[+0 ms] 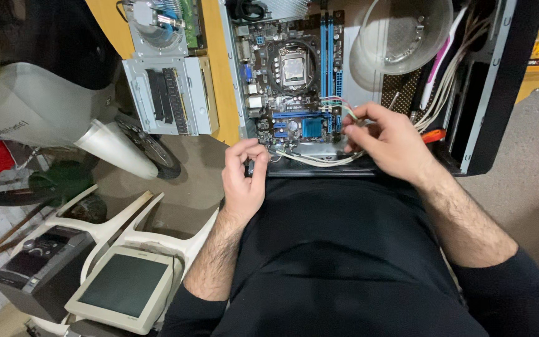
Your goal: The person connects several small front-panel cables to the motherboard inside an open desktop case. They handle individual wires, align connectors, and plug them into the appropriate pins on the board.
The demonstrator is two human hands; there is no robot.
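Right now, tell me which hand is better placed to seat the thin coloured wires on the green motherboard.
Right hand: probably, it already pinches the thin coloured wires over the board; the left hand is curled at the case edge.

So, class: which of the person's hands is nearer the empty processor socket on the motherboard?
Right. The right hand pinches wires just below-right of the processor socket; the left hand sits lower, at the case's near edge.

Person, head view: black long-sleeved top across the torso, sleeves pushed up to mid-forearm at seven and four o'clock; hairy forearms; bare left hand (243, 181), bare right hand (389, 142); no rings or watch visible.
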